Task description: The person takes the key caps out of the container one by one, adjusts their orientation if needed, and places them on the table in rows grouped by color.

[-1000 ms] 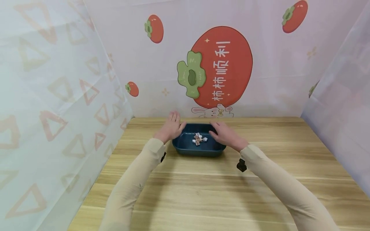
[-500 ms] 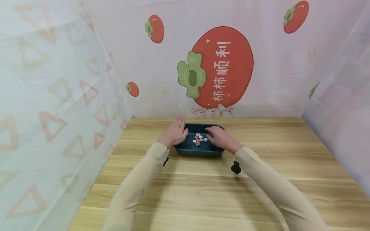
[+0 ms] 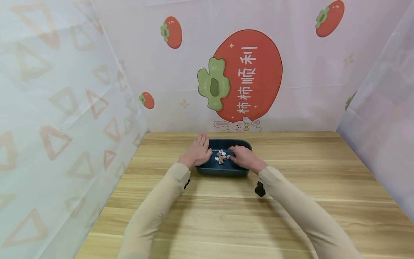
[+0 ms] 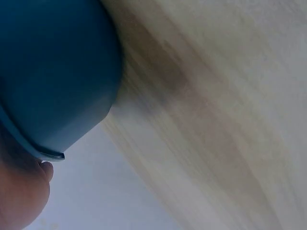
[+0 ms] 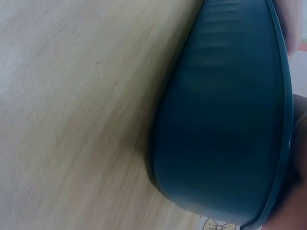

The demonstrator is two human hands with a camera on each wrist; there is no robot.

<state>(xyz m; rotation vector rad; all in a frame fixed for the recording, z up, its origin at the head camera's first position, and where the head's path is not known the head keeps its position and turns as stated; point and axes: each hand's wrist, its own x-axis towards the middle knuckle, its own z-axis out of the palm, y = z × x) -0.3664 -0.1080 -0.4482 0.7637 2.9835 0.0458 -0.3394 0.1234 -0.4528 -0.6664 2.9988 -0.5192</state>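
While small blocks (image 3: 221,157) are clustered inside the blue tray (image 3: 223,172), its left end is overlapped by the left hand (image 3: 198,151), fingers straight, nothing gripped. The fingers of the right hand (image 3: 244,157) are bent beside a white block (image 3: 228,157); whether it is pinched cannot be told.

Table with one box

The table (image 3: 223,219) is pale tan with a wood pattern; in the head view, darker brown streaks run across it from side to side. Upon it stands an open box (image 3: 223,172), dark blue-green and round-cornered, upright, its long sides roughly parallel to the table's far edge. It lies near that edge, somewhat left of the middle. Both wrist views show a shaded strip on the table beside the box's base.
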